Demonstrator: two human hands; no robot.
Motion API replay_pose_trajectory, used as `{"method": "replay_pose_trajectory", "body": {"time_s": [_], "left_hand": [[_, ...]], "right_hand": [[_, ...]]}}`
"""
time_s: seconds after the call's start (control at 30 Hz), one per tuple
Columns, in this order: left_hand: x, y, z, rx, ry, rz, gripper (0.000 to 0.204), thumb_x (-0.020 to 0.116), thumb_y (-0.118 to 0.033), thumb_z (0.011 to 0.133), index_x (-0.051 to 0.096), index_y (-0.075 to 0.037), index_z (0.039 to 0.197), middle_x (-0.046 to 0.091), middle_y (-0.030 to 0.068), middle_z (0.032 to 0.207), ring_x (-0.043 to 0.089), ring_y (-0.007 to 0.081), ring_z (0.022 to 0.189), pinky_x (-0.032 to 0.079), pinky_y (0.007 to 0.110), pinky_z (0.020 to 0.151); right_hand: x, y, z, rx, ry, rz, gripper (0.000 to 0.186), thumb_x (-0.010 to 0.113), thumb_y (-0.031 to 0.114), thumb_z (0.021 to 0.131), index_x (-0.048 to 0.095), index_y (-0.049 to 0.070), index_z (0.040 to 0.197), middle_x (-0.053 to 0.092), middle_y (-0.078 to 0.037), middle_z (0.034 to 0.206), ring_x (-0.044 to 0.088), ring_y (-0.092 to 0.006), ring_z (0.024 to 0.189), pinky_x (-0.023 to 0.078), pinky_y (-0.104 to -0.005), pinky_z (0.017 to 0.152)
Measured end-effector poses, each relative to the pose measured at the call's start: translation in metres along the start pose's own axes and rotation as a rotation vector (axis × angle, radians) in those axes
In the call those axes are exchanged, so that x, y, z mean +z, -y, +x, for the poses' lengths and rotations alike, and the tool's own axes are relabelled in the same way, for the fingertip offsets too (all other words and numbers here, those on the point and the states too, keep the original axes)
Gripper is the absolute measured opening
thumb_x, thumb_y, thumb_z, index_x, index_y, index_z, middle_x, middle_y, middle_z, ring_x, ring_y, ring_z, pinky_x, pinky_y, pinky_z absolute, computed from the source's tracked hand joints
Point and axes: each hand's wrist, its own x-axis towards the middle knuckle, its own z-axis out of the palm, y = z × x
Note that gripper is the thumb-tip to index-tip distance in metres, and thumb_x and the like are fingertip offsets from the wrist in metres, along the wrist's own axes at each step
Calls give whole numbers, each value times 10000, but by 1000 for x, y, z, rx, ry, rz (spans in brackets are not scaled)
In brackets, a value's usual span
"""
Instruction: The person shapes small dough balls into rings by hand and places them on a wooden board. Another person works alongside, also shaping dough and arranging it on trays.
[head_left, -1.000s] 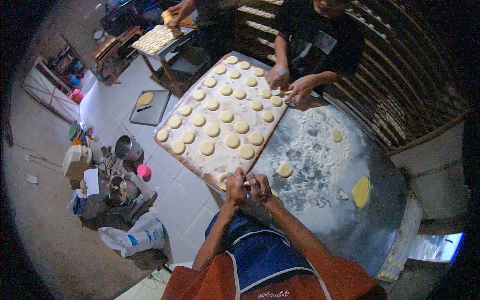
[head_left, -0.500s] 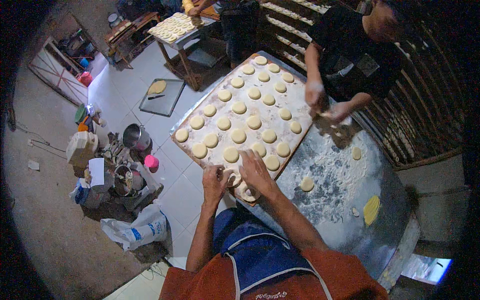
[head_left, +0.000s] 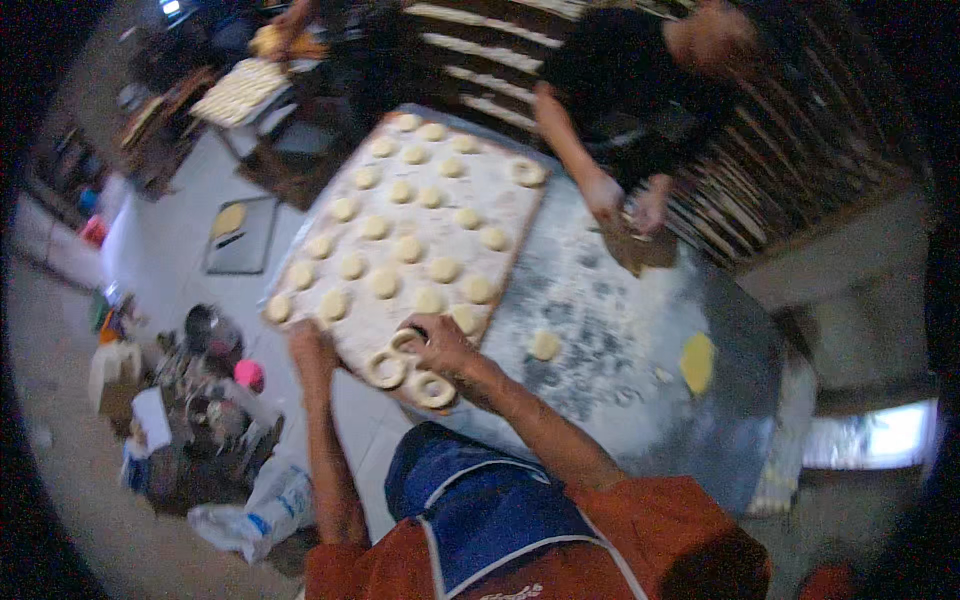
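My right hand (head_left: 447,345) is closed on a pale dough ring (head_left: 404,337) over the near end of a floured board (head_left: 330,350). Just below it lie two more dough rings, one (head_left: 386,369) to the left and one (head_left: 433,391) at the near corner. Rows of round dough discs (head_left: 384,284) cover the rest of the board, with another ring (head_left: 525,172) at its far right corner. My left hand (head_left: 313,345) is at the board's left edge, beside the nearest left disc (head_left: 280,307); motion smears its fingers.
A flour-dusted metal table (head_left: 600,370) holds a dough disc (head_left: 545,346) and a flat yellow piece (head_left: 698,363). Across it, a co-worker's hands (head_left: 630,210) handle something blurred. Slatted racks (head_left: 770,180) stand behind. Pots (head_left: 210,330) and a plastic bag (head_left: 265,510) sit on the left floor.
The view has swung, shifting the scene leftward. My left hand has left the rings for the board's left edge; my right hand now grips a ring. A ring shows at the far right corner.
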Motion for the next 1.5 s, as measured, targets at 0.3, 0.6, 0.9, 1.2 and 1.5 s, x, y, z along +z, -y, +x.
{"method": "replay_pose_trajectory", "body": {"time_s": [0.3, 0.6, 0.9, 1.2, 1.5], "left_hand": [[-38, -96, -19, 125, -74, -718, 301, 700, -49, 771, 524, 4, 1009, 621, 159, 913, 609, 260, 828, 478, 361, 695], [21, -358, -150, 164, 514, -993, 318, 660, -202, 881, 604, 1, 1120, 654, 150, 1087, 628, 227, 955, 508, 350, 816], [11, -418, -207, 58, 683, -1387, 238, 602, -164, 923, 604, 27, 1066, 662, 95, 955, 636, 152, 820, 528, 288, 702], [18, -433, -232, 121, 886, -1795, 438, 641, -157, 818, 392, -103, 1175, 570, 63, 1031, 578, 164, 887, 482, 300, 678], [26, -454, -225, 185, 322, -1202, 359, 462, -369, 925, 418, -40, 1062, 454, 80, 860, 535, 221, 765, 448, 376, 658]], "right_hand": [[-174, -48, -191, 426, -334, -463, 234, 653, 135, 770, 644, 79, 997, 645, -171, 960, 618, -354, 872, 499, -447, 783], [-190, -102, -254, 271, -578, 20, 300, 786, 201, 675, 582, 46, 830, 623, -89, 792, 604, -230, 704, 487, -361, 679], [-195, -67, -294, 89, -557, 410, 497, 629, -20, 750, 385, 34, 1180, 608, -84, 891, 605, -152, 821, 507, -290, 698], [-207, -96, -317, 406, -423, 937, 364, 448, 373, 917, 559, 45, 1031, 597, -25, 799, 600, -145, 659, 483, -264, 599], [-208, -84, -294, 123, -432, -106, 549, 352, 442, 972, 655, -1, 856, 606, -91, 636, 571, -198, 548, 453, -339, 509]]}}
